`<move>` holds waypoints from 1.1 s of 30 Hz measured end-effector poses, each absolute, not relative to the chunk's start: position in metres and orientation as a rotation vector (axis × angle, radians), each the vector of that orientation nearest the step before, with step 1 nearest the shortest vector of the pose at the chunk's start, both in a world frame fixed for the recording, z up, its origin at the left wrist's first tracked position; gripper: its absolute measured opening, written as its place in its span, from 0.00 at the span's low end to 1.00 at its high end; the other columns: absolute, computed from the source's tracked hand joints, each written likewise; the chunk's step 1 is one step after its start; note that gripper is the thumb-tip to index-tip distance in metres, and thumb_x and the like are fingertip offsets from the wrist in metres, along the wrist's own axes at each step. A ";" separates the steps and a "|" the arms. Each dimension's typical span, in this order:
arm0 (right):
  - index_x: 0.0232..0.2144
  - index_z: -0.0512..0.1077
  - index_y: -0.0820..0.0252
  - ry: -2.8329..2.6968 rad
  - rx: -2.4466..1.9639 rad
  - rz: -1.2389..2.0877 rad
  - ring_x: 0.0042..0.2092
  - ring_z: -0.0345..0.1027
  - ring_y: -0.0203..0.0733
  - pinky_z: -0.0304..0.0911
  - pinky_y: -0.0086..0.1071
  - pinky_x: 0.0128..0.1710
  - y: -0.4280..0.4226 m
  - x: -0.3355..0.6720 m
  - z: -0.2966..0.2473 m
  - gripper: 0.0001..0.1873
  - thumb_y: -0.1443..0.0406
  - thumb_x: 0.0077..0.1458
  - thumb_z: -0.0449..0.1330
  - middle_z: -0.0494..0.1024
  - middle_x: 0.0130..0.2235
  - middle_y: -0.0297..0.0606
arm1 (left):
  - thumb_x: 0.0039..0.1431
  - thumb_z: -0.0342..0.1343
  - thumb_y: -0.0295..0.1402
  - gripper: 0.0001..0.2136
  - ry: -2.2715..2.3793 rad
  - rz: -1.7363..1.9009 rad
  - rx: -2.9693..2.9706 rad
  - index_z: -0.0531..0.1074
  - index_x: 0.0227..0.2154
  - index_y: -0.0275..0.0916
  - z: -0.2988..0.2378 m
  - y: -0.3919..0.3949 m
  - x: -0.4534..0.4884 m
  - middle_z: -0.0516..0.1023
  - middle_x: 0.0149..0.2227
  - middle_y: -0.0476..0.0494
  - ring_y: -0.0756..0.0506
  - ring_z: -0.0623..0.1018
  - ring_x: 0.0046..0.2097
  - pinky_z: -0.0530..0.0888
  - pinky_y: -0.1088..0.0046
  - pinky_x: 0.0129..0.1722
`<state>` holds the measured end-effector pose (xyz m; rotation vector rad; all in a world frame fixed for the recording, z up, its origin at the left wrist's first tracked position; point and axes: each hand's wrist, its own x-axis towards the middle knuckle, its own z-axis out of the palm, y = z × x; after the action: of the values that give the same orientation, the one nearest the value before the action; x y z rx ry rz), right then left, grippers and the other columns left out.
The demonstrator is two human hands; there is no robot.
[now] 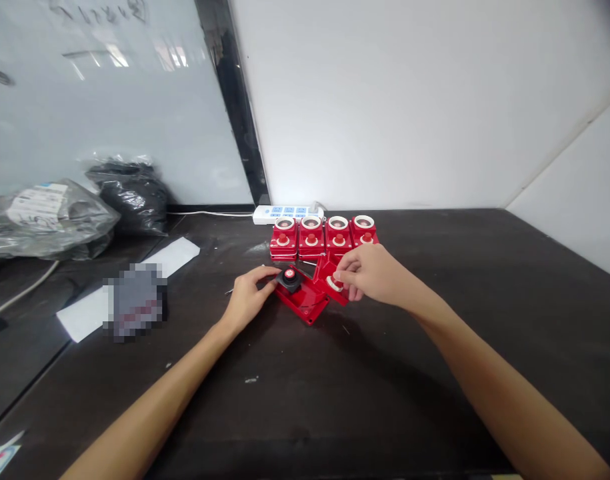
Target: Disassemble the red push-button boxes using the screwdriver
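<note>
An open red box base (305,301) lies on the dark table (335,400) with a black button unit (289,279) sitting at its left end. My left hand (248,296) pinches that black unit, fingers closed on it. My right hand (372,273) holds a red box cover (331,277) with a white ring, tilted up just right of the base. Behind them stands a row of several closed red button boxes (325,238).
A white power strip (285,213) lies against the wall behind the red boxes. Plastic bags (49,220) sit at the far left, near a white paper sheet (169,257) and a blurred dark object (135,300).
</note>
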<state>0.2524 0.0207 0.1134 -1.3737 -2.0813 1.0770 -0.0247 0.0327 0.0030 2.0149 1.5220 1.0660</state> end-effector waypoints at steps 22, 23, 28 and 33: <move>0.21 0.74 0.65 -2.404 -1.655 0.419 0.27 0.64 0.38 0.50 0.33 0.28 0.004 0.230 0.120 0.12 0.69 0.55 0.58 0.74 0.23 0.41 | 0.60 0.54 0.37 0.12 1.541 1.049 2.023 0.77 0.43 0.41 0.007 0.032 -0.020 0.81 0.44 0.44 0.41 0.79 0.46 0.72 0.63 0.51; 0.22 0.74 0.65 -2.437 -1.678 0.394 0.28 0.65 0.39 0.50 0.33 0.28 0.002 0.226 0.120 0.12 0.68 0.56 0.58 0.74 0.24 0.42 | 0.60 0.54 0.37 0.12 1.541 1.047 2.028 0.77 0.43 0.41 0.007 0.032 -0.020 0.81 0.44 0.44 0.41 0.79 0.46 0.72 0.62 0.51; 0.27 0.77 0.66 -2.550 -1.694 0.276 0.32 0.71 0.46 0.54 0.34 0.30 -0.001 0.213 0.104 0.12 0.68 0.59 0.56 0.78 0.29 0.49 | 0.59 0.54 0.36 0.11 1.542 1.056 2.038 0.77 0.42 0.42 0.009 0.031 -0.018 0.81 0.44 0.44 0.41 0.79 0.46 0.73 0.63 0.50; 0.33 0.78 0.67 -2.566 -1.689 0.243 0.34 0.74 0.50 0.58 0.34 0.29 -0.001 0.207 0.084 0.09 0.69 0.58 0.57 0.79 0.32 0.52 | 0.59 0.54 0.36 0.11 1.532 1.065 2.039 0.77 0.41 0.41 0.009 0.032 -0.017 0.81 0.43 0.44 0.41 0.79 0.46 0.73 0.62 0.50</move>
<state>0.2068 -0.0007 0.0839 -1.6891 -2.5655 0.2433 -0.0170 0.0316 0.0094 2.0387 1.5324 1.0651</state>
